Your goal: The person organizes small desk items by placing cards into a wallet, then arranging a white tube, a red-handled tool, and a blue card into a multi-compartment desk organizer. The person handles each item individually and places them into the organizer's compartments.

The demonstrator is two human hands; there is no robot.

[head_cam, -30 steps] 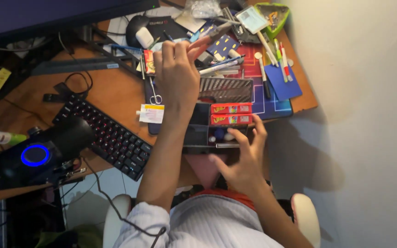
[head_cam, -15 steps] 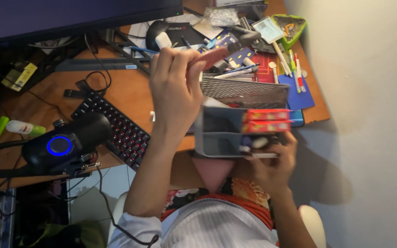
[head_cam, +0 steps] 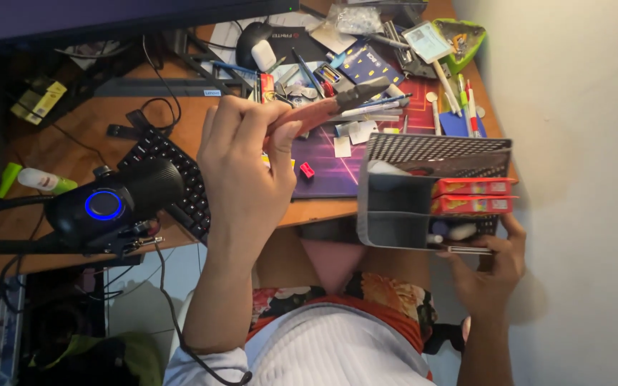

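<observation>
Above the tabletop (head_cam: 73, 143), the left hand (head_cam: 244, 168) is pinching a reddish pen-like tool with a grey end (head_cam: 327, 107), its grip pressed together on the shaft, the tool slanting over the purple mat (head_cam: 323, 161). Off the tabletop's edge, the right hand (head_cam: 484, 268) is holding a grey mesh organizer (head_cam: 423, 193) from underneath, fingers curled around its base; two red boxes (head_cam: 473, 196) are sitting inside. A black keyboard (head_cam: 173, 179) and a microphone (head_cam: 112, 204) are lying left of the raised hand.
</observation>
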